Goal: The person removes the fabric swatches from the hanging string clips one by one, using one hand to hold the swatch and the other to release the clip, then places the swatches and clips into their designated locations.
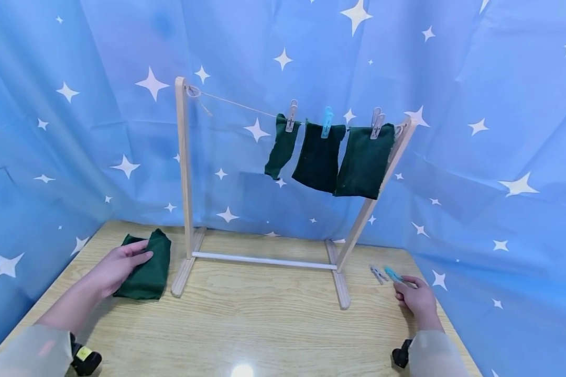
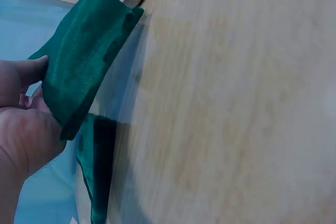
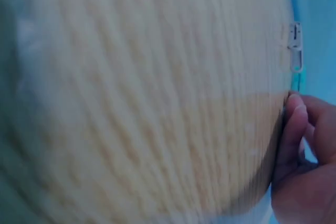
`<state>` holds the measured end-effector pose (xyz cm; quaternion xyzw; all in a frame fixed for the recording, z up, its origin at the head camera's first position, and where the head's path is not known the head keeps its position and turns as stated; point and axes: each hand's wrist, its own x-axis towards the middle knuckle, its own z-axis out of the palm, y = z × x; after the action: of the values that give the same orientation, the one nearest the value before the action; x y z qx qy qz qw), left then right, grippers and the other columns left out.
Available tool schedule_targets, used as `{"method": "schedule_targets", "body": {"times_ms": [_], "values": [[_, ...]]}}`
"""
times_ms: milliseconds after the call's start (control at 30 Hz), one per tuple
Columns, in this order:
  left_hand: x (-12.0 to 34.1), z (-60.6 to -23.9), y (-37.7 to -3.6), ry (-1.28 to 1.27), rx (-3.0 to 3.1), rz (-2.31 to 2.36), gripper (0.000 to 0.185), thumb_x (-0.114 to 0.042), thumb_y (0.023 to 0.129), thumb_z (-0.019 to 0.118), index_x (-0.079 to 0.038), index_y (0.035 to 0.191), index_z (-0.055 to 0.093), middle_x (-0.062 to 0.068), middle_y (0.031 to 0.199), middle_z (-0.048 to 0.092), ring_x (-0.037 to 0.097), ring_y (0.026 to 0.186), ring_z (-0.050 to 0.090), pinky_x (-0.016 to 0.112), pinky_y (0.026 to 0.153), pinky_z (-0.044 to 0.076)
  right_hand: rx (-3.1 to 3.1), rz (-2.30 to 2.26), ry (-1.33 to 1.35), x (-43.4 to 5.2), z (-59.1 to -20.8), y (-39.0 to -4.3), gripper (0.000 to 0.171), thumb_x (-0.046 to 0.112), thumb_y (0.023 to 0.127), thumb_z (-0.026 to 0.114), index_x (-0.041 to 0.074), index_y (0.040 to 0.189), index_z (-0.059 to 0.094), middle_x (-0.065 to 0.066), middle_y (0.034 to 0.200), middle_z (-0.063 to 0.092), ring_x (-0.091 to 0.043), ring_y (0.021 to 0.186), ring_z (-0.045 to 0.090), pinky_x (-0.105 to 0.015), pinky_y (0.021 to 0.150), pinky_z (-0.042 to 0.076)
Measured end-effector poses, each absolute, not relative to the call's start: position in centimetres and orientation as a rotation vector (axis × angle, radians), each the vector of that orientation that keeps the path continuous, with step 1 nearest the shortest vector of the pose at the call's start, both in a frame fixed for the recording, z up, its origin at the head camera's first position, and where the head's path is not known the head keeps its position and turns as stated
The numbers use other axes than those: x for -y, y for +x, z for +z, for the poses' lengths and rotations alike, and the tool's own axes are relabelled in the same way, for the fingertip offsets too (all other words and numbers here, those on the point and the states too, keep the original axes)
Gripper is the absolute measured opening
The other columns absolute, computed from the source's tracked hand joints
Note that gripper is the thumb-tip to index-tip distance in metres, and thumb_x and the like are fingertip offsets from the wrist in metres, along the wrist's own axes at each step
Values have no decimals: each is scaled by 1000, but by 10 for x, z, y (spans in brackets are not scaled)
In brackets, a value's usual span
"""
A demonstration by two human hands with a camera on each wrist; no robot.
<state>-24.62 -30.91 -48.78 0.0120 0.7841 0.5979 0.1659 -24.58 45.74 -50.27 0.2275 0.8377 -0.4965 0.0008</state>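
Note:
At the table's left my left hand (image 1: pixel 122 264) lies on a small pile of dark green cloths (image 1: pixel 146 275). In the left wrist view the thumb and fingers (image 2: pixel 31 103) pinch the edge of the top cloth (image 2: pixel 84 61), raised off another cloth (image 2: pixel 97 166) beneath. At the right, my right hand (image 1: pixel 417 296) has its fingertips curled onto a blue clothespin (image 1: pixel 393 274) on the table. The right wrist view shows the fingers (image 3: pixel 302 129) at that blue clothespin (image 3: pixel 296 81), with a pale clothespin (image 3: pixel 296 45) just beyond.
A wooden drying rack (image 1: pixel 185 173) stands mid-table with a string across its top. Three dark green cloths (image 1: pixel 318 157) hang clipped at the string's right end. Two pale clothespins (image 1: pixel 377 273) lie by the rack's right foot. A blue starred curtain surrounds the wooden table (image 1: pixel 264 319).

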Motion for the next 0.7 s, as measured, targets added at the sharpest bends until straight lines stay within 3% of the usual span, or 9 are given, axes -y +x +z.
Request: {"method": "schedule_targets", "body": {"times_ms": [133,167,233,267,300,367,500,600,700], "values": [[305,-487,-254,68,-2232,1682,77,-31,119,50,0,175,7,35,180,0,59,164,9,70,131,24,-2640,-1553,727,-458,-504,-246,61,24,112,63,-5,160,41,6,76,71,-3,67,68,-25,62,62],[304,-487,-255,66,-2251,1663,75,-29,119,50,1,175,9,36,179,4,58,160,30,67,129,34,-2643,-1550,721,-458,-505,-246,61,24,112,63,-5,161,40,5,76,71,-4,67,67,-26,62,62],[303,-488,-257,71,-2323,1597,72,-26,119,50,4,174,15,40,176,18,48,122,68,55,111,56,-2642,-1552,716,-459,-507,-247,62,25,111,63,-5,161,40,5,77,71,-4,67,67,-26,62,62],[303,-488,-257,74,-2377,1545,70,-24,119,50,5,173,17,42,173,23,38,96,72,47,96,61,-2641,-1549,710,-459,-508,-247,63,26,111,63,-5,161,40,4,77,71,-5,67,67,-26,63,62],[303,-487,-257,84,-2442,1489,68,-21,118,51,8,171,20,44,168,29,29,73,65,41,80,60,-2640,-1544,706,-460,-509,-248,64,27,111,63,-4,162,39,4,78,70,-5,67,66,-26,63,63],[304,-486,-258,108,-2561,1386,65,-17,116,53,12,168,25,47,156,42,15,52,40,35,59,48,-2638,-1539,703,-460,-510,-249,64,28,111,63,-3,162,39,4,79,70,-6,67,66,-26,64,63],[307,-482,-263,215,-2753,1174,63,-8,112,58,19,162,31,42,134,57,20,58,53,33,58,48,-2651,-1542,707,-461,-511,-248,63,28,111,64,-4,161,41,3,79,68,-7,66,66,-26,63,62],[310,-478,-268,292,-2861,1009,62,-4,107,65,20,158,39,34,122,65,32,77,66,39,67,55,-2660,-1548,704,-462,-511,-248,62,27,111,64,-5,159,41,3,77,68,-7,65,66,-26,61,62],[312,-477,-270,365,-2915,910,62,-2,103,71,19,155,45,29,118,69,38,98,69,45,78,59,-2661,-1539,718,-463,-511,-249,62,26,111,64,-4,160,42,3,77,67,-6,65,66,-25,61,62]]}}
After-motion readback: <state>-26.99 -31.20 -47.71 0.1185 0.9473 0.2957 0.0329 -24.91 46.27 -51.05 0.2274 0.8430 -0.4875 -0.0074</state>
